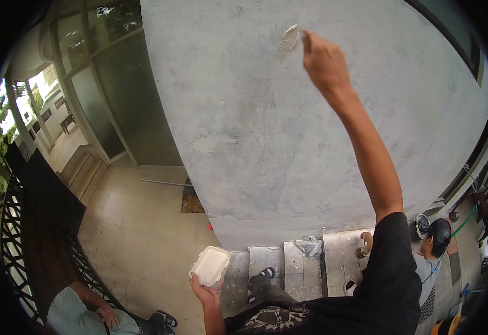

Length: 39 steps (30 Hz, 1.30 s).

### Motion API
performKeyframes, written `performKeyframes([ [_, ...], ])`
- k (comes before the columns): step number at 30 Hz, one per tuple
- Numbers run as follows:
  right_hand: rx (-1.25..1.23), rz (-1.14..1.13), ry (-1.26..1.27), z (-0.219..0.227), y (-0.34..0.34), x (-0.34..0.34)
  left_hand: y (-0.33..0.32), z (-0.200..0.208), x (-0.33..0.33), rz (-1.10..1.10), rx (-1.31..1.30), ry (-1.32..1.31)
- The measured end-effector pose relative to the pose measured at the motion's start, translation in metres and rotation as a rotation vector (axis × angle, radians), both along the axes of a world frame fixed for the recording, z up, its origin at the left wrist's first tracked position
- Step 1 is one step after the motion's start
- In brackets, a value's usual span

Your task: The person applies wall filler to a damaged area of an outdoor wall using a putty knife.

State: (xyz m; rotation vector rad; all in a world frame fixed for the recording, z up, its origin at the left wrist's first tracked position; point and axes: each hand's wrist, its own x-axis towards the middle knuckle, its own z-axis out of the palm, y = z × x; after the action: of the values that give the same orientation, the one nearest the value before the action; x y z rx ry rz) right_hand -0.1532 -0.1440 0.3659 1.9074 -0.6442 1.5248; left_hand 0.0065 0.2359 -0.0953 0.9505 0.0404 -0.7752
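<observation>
High on the grey, patchy wall [255, 111], my right hand [326, 62] is closed round the handle of a putty knife [289, 39]. Its blade carries thick white paste and lies at the wall surface; the fist mostly hides the handle. Low down, my left hand [206, 291] grips a pale rectangular tub [210, 266] from below, its rim smeared with the same paste. A smooth off-white layer shows inside it. A paler filled patch [205, 145] marks the wall at its left part.
Tiled steps [299, 273] run along the wall's foot, with a crumpled plastic bag [311, 245] on them. One person in a cap [439, 231] is at the right near a bucket [422, 225]; another person [82, 312] is lower left. Glass panels [132, 95] stand left.
</observation>
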Motion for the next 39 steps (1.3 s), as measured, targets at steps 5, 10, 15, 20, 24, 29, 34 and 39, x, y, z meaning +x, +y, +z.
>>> performKeyframes([
  [5,-0.061,-0.274,0.032,0.002,-0.030,0.007,-0.006,0.005,0.001,0.017,-0.036,0.007],
  [10,-0.091,-0.308,0.261,-0.055,-0.019,0.092,-0.008,0.008,0.002,0.033,-0.031,0.015],
  [15,-0.032,-0.131,0.304,-0.080,0.018,0.110,0.008,0.004,0.002,0.054,-0.057,0.017],
  [20,-0.196,-0.248,0.038,-0.011,0.007,0.047,0.005,0.010,-0.001,0.075,-0.078,0.048],
  [24,-0.114,-0.448,0.131,-0.043,-0.051,0.056,0.009,0.001,0.007,0.059,0.002,0.017],
  [29,-0.157,-0.299,0.562,-0.158,-0.019,0.070,0.014,0.001,0.010,0.108,-0.011,0.000],
  [34,-0.043,-0.157,0.205,-0.073,0.011,0.029,0.006,-0.005,0.013,-0.004,0.020,-0.013],
  [39,-0.172,-0.290,0.020,-0.016,-0.053,0.009,-0.006,0.005,0.008,-0.045,-0.004,-0.043],
])
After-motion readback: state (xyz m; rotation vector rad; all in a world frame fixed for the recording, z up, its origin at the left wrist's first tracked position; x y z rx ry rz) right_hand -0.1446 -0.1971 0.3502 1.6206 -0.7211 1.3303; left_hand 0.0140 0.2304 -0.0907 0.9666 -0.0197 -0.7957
